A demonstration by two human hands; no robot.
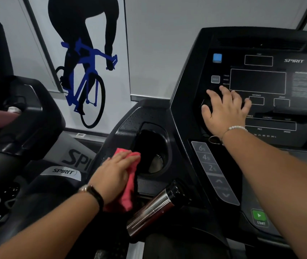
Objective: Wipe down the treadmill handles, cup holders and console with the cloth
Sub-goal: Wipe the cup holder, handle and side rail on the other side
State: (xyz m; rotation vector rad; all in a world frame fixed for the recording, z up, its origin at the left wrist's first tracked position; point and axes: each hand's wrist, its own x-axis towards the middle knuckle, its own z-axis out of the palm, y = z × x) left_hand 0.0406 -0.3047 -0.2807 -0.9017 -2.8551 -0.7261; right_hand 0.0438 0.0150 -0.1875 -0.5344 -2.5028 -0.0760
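Observation:
A pink cloth (pixel 130 186) lies pressed under my left hand (pixel 114 173) on the black ledge at the left rim of the cup holder (pixel 164 139). The cup holder is a deep black oval well left of the console. My right hand (pixel 225 111) rests flat, fingers spread, on the lower left of the black console (pixel 257 81), beside its dark screen. A chrome handle grip (pixel 152 208) slants below the cup holder, just right of the cloth.
A column of incline keys (pixel 211 167) and a green START button (pixel 259 215) sit between my arms. A second treadmill (pixel 22 116) stands to the left with something pale in its holder. A wall with a cyclist poster (pixel 85 62) lies behind.

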